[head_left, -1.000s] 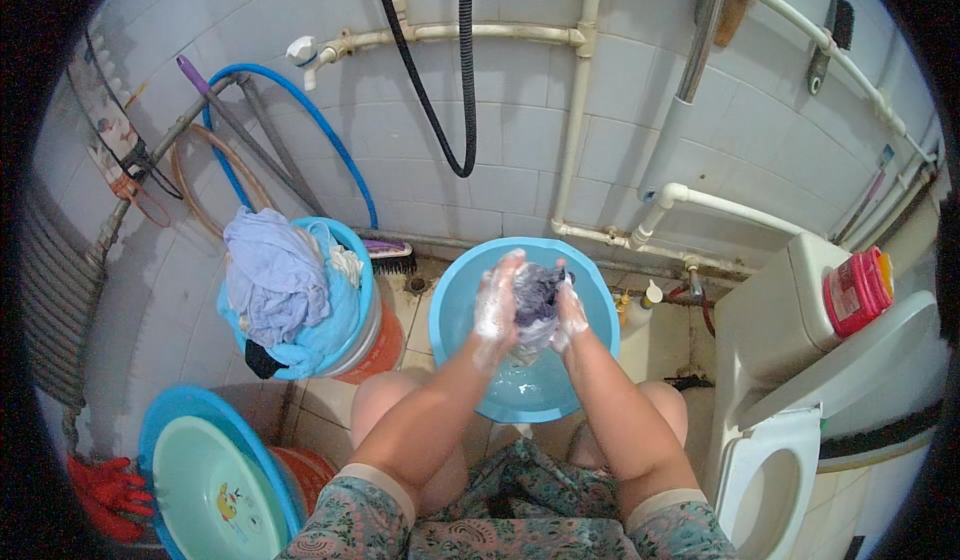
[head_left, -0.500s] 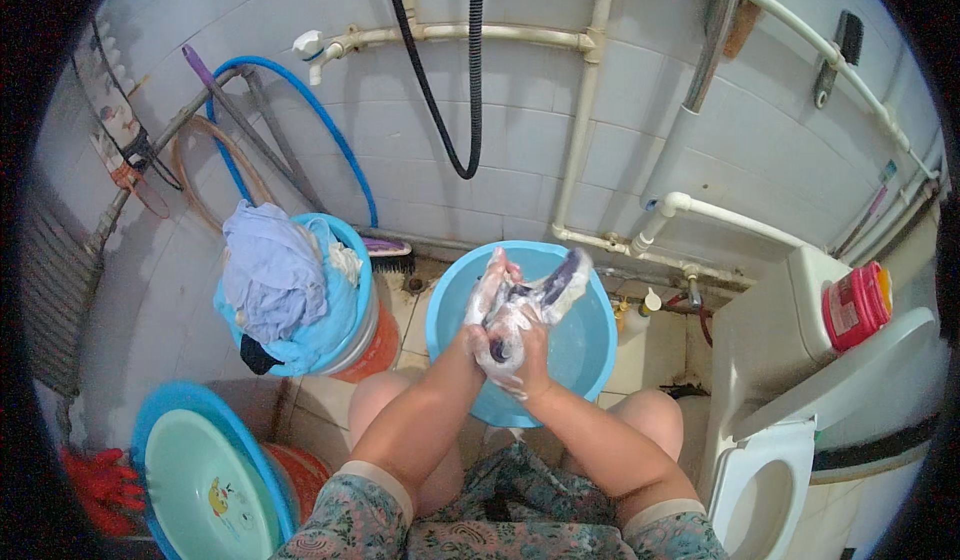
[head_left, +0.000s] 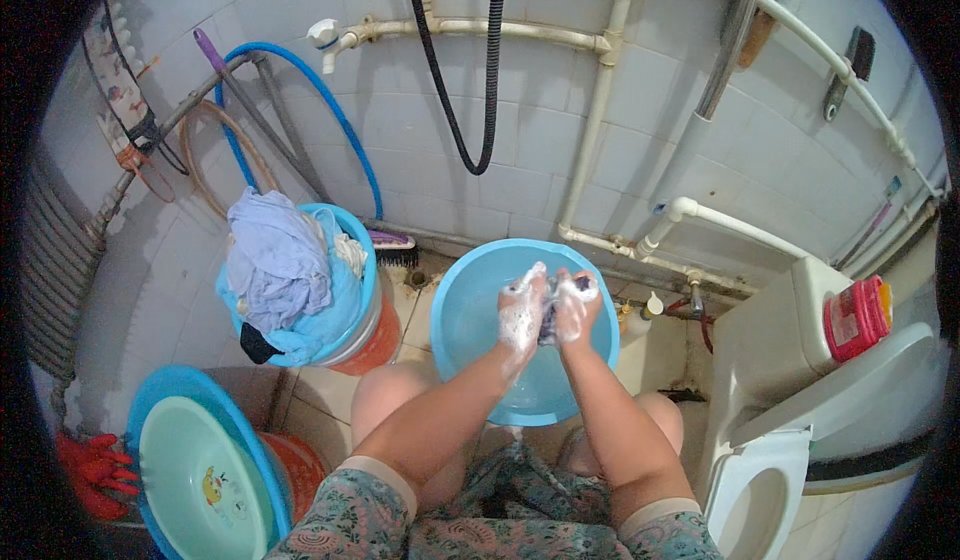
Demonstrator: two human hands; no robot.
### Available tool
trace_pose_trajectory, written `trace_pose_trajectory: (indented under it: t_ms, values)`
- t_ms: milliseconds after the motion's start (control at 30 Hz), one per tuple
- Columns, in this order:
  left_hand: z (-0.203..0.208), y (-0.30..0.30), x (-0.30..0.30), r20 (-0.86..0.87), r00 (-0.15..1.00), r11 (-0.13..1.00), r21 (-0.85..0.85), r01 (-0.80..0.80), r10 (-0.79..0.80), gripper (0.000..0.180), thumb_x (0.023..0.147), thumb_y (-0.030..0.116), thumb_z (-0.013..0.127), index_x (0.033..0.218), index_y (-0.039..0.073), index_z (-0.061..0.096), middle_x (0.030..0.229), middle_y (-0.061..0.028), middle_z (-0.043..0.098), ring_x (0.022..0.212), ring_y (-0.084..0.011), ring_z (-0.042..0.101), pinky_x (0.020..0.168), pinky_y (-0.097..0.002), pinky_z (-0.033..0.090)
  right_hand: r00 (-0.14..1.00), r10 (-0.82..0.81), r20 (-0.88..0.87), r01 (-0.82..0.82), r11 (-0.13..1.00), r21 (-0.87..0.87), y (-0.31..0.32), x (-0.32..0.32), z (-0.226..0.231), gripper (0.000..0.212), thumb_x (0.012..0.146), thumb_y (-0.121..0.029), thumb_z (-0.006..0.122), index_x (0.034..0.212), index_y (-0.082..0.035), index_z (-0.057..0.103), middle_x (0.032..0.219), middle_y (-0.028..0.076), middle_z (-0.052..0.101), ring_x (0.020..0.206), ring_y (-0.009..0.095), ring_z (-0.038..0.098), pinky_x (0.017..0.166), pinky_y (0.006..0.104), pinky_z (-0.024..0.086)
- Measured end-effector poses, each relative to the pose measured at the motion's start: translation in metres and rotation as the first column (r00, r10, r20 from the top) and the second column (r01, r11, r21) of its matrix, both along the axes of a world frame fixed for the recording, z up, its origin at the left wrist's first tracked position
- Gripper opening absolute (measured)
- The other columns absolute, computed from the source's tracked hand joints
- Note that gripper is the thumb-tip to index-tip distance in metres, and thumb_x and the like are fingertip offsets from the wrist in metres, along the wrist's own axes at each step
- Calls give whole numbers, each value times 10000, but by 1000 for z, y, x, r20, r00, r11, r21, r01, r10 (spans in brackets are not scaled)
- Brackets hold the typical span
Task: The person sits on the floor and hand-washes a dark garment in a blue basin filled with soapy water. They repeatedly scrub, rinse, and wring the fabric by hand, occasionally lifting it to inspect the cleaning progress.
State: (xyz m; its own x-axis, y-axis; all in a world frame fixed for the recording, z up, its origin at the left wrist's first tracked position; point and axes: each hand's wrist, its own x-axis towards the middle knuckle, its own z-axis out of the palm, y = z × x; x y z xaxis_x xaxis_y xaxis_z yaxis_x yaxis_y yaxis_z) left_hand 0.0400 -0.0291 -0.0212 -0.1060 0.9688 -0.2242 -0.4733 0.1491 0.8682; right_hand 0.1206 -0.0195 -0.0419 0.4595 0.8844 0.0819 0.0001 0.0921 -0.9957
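My left hand (head_left: 524,312) and right hand (head_left: 575,310), both soapy, press together, fingers closed on a dark cloth (head_left: 549,322) between them. The cloth sits above the blue basin (head_left: 470,330). A laundry-filled bucket (head_left: 352,332) stands at 9 o'clock from the basin.

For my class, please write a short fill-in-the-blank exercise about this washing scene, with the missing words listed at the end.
1. The left hand and right hand are coated in white ____.
2. Both hands squeeze a dark cloth over a round basin coloured ____.
3. To the person's left, the bucket is heaped with ____.
4. The scrub brush lies on the floor against the ____.

Missing words: suds; blue; laundry; wall
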Motion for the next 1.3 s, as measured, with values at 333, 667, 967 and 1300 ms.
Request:
trace_pose_trajectory:
  t_ms: [333,667,967,1300]
  values:
    - [59,11,-39,625,755,976,51,214,-198,212,793,307,539,695,119,532,699,-30,554,674,-195,557,698,-339,471,109,397,-911,-641,729,241,-29,3,34,520,878,-486,365,1206,-98,475,1242,92,508,1128,274,491,992,428,339]
    - [18,10,-38,533,805,913,-134,386,-262,450,823,464,555,1080,96,536,1036,-54,587,971,-200,554,808,-396,452,689,367,-625,-359,922,146,4,20,31,365,815,-188,608,1143,-48,533,1136,59,560,994,201,554,887,335,421]
    - [13,36,-44,492,869,996,-86,-11,52,297,814,361,615,903,98,511,774,-32,541,700,-155,555,629,-305,486,945,125,302,-232,907,352,-42,-35,51,686,690,-72,649,1296,-77,328,1144,159,500,1018,263,527,877,331,415]
    - [-27,17,4,527,849,994,-106,33,28,285,822,344,577,890,68,561,840,-55,574,746,-195,579,651,-365,502,997,64,51,-72,983,172,-27,-24,30,340,743,-238,703,967,-22,565,892,69,616,772,146,572,706,291,470]
